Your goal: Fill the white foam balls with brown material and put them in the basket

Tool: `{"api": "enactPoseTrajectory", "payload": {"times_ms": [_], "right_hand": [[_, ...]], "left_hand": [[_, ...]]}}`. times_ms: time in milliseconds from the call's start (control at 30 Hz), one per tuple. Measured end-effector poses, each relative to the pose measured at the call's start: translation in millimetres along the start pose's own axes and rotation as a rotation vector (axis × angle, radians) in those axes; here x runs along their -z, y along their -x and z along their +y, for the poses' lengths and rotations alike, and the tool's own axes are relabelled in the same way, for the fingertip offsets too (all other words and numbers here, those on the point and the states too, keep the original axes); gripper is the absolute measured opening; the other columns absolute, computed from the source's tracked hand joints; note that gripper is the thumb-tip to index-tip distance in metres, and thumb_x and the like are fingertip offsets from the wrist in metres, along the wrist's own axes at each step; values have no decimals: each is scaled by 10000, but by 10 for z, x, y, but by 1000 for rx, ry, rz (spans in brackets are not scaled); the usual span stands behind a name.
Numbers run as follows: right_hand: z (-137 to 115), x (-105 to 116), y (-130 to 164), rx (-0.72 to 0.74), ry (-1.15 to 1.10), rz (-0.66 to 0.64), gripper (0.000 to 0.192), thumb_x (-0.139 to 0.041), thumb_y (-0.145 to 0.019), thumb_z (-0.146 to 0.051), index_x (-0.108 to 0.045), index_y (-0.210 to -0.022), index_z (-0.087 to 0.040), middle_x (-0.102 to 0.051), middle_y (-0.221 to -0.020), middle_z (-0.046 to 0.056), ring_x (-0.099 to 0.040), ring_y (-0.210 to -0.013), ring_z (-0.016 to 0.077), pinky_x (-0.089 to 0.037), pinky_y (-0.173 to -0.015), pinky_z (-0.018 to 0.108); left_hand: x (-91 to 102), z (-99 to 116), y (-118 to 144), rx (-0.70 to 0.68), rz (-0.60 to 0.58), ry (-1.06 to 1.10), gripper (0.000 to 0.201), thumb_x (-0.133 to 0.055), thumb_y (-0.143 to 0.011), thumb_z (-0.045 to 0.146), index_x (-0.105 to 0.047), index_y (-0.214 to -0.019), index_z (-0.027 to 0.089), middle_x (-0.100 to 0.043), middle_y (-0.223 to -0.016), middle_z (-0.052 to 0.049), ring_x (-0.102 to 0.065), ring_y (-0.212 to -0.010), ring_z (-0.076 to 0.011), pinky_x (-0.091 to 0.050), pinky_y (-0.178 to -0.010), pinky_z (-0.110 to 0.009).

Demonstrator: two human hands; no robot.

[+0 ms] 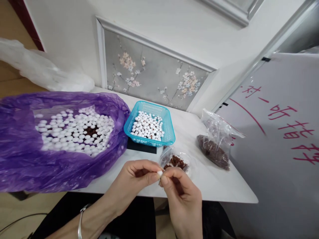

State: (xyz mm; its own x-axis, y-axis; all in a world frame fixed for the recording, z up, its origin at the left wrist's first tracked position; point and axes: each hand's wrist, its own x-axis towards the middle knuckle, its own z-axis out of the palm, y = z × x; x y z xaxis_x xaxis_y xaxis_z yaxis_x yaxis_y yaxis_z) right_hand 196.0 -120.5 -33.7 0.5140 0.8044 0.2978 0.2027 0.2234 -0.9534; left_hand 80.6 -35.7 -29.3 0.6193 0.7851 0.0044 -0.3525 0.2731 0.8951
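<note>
From where I stand, the whole business sits at the fingertips: a small white piece (159,173) pinched between both hands, just above the near part of the table (238,190). The left hand (136,181) has thumb and forefinger narrowed on it; the right hand (183,191) meets it from the other side, its thumb and forefinger drawn tight at the edge. Whether a scrap of something else is caught there too, I can't tell.

For work this fine, I'd let one hand hold steady and the other make small movements, pressing lightly, since so small and rounded a thing could squirt away. Turning the fingertips a little apart would give a clearer look at it. Keeping the hands over the table seems wise, as a dropped piece could roll off the near edge.

Taking the white piece as the clock's centre, with twelve straight ahead: brown shreds (176,162) lie in a clear bag (167,153) just beside the right hand, at two o'clock. Near twelve stands a blue basket (171,127) of white balls (147,124), some flecked brown, with a black flat thing (142,147) showing at eleven. A spread purple bag (121,106) at ten bears many more white balls around a dark brown heap (91,131). Farther out at two, a zip bag (214,147) of brown stuff leans near a whiteboard (279,146) with red writing.
</note>
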Motion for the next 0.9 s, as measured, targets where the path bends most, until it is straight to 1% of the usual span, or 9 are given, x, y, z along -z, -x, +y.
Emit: {"api": "enactPoseTrajectory", "payload": {"times_ms": [167, 267, 333, 400, 467, 533, 633, 767, 900], "right_hand": [[-13, -43, -34, -112, -58, 30, 123, -704, -832, -294, -631, -772, -216, -589, -686, -39, -557, -634, 106, -487, -595, 191], [-45, -37, -41, -161, -100, 40, 126, -723, -800, -273, -612, -832, -222, -563, -691, -53, -577, -646, 112, -522, -616, 213], [-52, -5, -40, -155, -119, 44, 142, -708, -809, -258, -622, -919, -231, -586, -736, -44, -601, -677, 118, -540, -636, 226], [-45, 32, -33, -115, -127, 42, 147, -676, -843, -264, -631, -980, -233, -617, -787, -26, -620, -695, 122, -549, -652, 241], [-35, 55, -20, -93, -133, 48, 140, -649, -875, -287, -639, -1002, -228, -635, -810, -11, -630, -692, 126, -555, -669, 262], [-32, 49, 0, -98, -140, 82, 151, -645, -884, -310, -647, -1006, -222, -636, -783, -8, -626, -672, 129, -554, -673, 277], [-43, 9, 32, -94, -156, 92, 155, -648, -885, -335, -654, -984, -215, -634, -736, -9, -623, -661, 137, -549, -672, 283], [-68, -37, 60, -78, -154, 6, 148, -630, -904, -355, -680, -965, -230, -636, -713, -17, -620, -668, 129, -539, -654, 247], [-91, -58, 72, -84, -130, 3, 167, -642, -895, -373, -702, -952, -228, -636, -703, -14, -620, -668, 125, -544, -651, 231]], "left_hand": [[-6, -5, 19, 9, 16, -4, 7, -798, -735, 195, -794, -739, 200, -748, -796, -17, -640, -767, -132, -505, -744, -216], [-52, 16, 37, 80, 8, 134, 53, -813, -733, 228, -787, -744, 183, -714, -718, -3, -607, -680, -92, -499, -679, -176], [-80, 41, 51, 150, -6, 263, 82, -818, -735, 245, -779, -755, 177, -689, -682, 9, -597, -638, -71, -502, -652, -155], [-87, 65, 65, 202, -6, 354, 94, -812, -749, 251, -774, -775, 169, -688, -704, 7, -615, -647, -62, -514, -665, -143], [-75, 85, 79, 219, -6, 416, 122, -809, -755, 265, -776, -802, 158, -699, -761, -3, -641, -684, -65, -530, -702, -144], [-54, 101, 92, 211, -12, 461, 156, -834, -724, 255, -781, -827, 152, -706, -802, -7, -655, -706, -68, -538, -729, -147], [-29, 125, 103, 189, -33, 461, 185, -865, -675, 181, -783, -840, 153, -709, -803, -1, -651, -700, -64, -537, -729, -139], [-1, 154, 105, 161, -41, 397, 79, -802, -755, 166, -779, -829, 155, -700, -789, -3, -624, -690, -54, -524, -727, -131], [40, 150, 108, 127, -58, 335, 26, -757, -804, 182, -774, -821, 171, -663, -719, 2, -594, -671, -59, -508, -707, -131]]}}
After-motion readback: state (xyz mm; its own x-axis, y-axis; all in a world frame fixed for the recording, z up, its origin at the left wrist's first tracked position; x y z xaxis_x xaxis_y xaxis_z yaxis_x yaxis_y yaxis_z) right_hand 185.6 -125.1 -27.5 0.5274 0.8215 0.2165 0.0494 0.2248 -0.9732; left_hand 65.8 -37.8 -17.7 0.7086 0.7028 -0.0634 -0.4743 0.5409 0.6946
